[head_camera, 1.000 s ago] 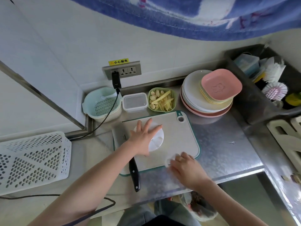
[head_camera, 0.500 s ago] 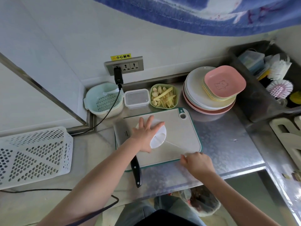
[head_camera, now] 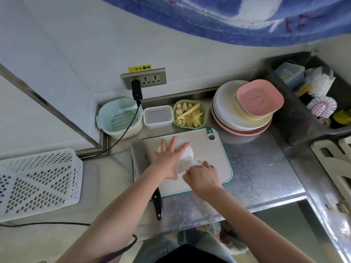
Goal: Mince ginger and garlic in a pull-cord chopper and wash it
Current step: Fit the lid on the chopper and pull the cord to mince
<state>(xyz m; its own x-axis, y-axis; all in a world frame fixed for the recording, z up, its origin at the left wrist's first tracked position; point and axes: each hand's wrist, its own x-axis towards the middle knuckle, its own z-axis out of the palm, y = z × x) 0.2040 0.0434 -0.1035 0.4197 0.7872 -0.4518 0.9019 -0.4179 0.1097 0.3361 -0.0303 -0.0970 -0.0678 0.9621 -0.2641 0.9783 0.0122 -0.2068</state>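
The pull-cord chopper, a white round unit, stands on the cutting board directly beneath the left hand. The left-hand fingers are straight and spread apart, pressing flat on the chopper lid, fingertips pointing toward the wall.

The right hand sits just beside the chopper, at the heel of the left hand. Its fingers are curled together and pinch the white pull handle, which is blurred; the cord itself cannot be made out.

Beyond the left fingertips, a green dish holds garlic cloves and ginger strips; it touches the far edge of the cutting board. To the left of that dish stands a clear lidded container, then a pale green colander bowl. A black charger is plugged into the wall socket above, and its cable crosses the colander bowl.

A knife lies under the left forearm, blade on the cutting board, black handle overhanging the near edge.

To the right of the fingers, a stack of plates carries pink square dishes on top. A white perforated basket lies well apart on the left.
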